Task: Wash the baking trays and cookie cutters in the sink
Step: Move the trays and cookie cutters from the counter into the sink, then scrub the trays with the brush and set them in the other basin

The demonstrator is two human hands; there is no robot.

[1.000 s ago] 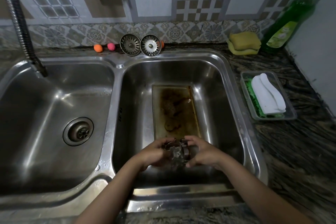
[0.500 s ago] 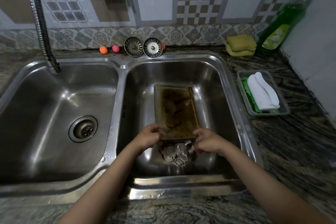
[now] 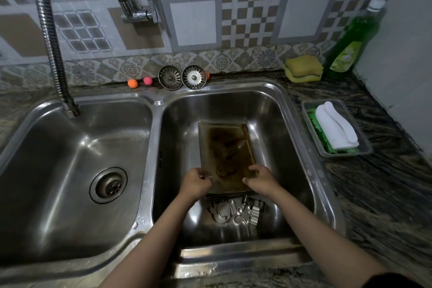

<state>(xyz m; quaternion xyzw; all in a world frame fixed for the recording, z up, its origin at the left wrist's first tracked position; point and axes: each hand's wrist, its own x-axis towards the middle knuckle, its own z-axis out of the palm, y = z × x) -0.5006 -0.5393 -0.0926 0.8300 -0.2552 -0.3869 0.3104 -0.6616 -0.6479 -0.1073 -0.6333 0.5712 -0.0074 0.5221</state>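
A: In the head view, what do the hands do?

B: Both hands are in the right basin of the sink. The left hand grips the near left corner of the tray, and its fingers curl around the edge. The right hand grips the near right corner in the same way.

A: Where is the tray?

B: It lies in the right basin, with the long side going away from the person. Its inside is brown and stained.

A: And the cutters?

B: The cutters lie in a small heap on the basin floor, just in front of the near edge of the tray, between the two forearms.

A: What else is there?

B: The hose hangs over the left basin. Two strainers lean on the wall behind the sink. On the desk at the right are a sponge, a green bottle and a box with a white brush.
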